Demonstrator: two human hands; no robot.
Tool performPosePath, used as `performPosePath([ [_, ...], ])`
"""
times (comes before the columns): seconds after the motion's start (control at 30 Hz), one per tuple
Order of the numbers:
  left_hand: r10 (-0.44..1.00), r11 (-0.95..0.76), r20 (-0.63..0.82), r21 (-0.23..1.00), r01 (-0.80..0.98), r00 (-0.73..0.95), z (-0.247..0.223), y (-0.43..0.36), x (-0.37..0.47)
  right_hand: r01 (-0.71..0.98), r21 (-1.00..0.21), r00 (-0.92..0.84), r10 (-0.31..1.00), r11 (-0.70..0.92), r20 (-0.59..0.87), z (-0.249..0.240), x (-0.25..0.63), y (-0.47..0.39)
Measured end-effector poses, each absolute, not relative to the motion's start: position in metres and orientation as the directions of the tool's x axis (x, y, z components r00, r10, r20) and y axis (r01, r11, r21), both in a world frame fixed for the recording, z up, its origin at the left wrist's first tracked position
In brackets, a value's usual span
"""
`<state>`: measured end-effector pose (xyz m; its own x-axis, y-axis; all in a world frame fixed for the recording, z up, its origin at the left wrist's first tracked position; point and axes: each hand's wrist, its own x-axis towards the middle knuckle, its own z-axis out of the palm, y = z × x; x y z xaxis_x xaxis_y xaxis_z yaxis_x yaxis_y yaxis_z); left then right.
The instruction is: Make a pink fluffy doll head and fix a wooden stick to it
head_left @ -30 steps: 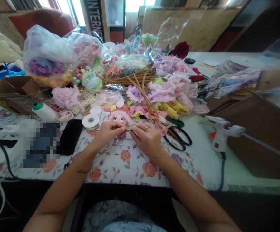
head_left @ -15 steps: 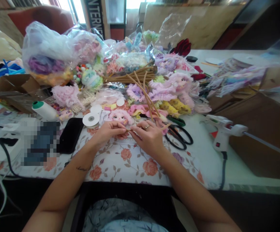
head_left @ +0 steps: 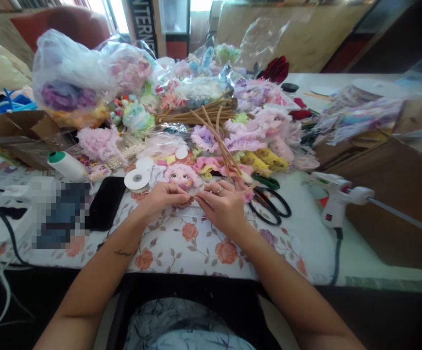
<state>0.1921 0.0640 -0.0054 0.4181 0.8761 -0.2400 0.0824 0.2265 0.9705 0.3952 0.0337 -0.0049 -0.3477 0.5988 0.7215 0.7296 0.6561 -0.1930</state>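
My left hand (head_left: 165, 197) and my right hand (head_left: 222, 203) meet fingertip to fingertip above the flowered tablecloth, both closed in a pinch. A thin tan pipe cleaner (head_left: 251, 187) runs through my right hand, its free end sticking out to the right. The other end sits at the left fingertips, mostly covered by the fingers. Just behind the hands lies a doll head (head_left: 180, 177) with fluffy pink hair. Beneath the fingers a clear ruler (head_left: 191, 212) rests on the cloth. Black-handled scissors (head_left: 271, 206) lie beside my right hand.
A white hot glue gun (head_left: 332, 197) stands at the right, before a cardboard box (head_left: 396, 204). At the left are a black phone (head_left: 106, 204), a ribbon spool (head_left: 137, 180) and a thread cone (head_left: 67, 166). A pipe cleaner bundle (head_left: 196, 113) lies among plush pieces behind.
Both hands stay in nearly the same place, with only slight finger shifts at the pinch. The pipe cleaner's free end tilts a little more upward.
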Motion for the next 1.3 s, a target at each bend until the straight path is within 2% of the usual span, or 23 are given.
performPosePath([
  [0.13, 0.876, 0.214, -0.237, 0.971, 0.102, 0.42, -0.0048, 0.065, 0.1896, 0.726, -0.18, -0.344, 0.577, 0.664, 0.741, -0.0044, 0.3949, 0.0337],
  [0.7, 0.823, 0.404, -0.349, 0.914, -0.029, 0.448, -0.0027, 0.0646, 0.1958, 0.688, -0.163, -0.353, 0.523, 0.707, 0.776, -0.0048, 0.3937, 0.0321],
  [1.3, 0.854, 0.332, -0.302, 0.943, 0.004, 0.423, -0.0092, 0.0636, 0.1933, 0.699, -0.152, -0.355, 0.525, 0.698, 0.774, -0.0051, 0.3926, 0.0318],
])
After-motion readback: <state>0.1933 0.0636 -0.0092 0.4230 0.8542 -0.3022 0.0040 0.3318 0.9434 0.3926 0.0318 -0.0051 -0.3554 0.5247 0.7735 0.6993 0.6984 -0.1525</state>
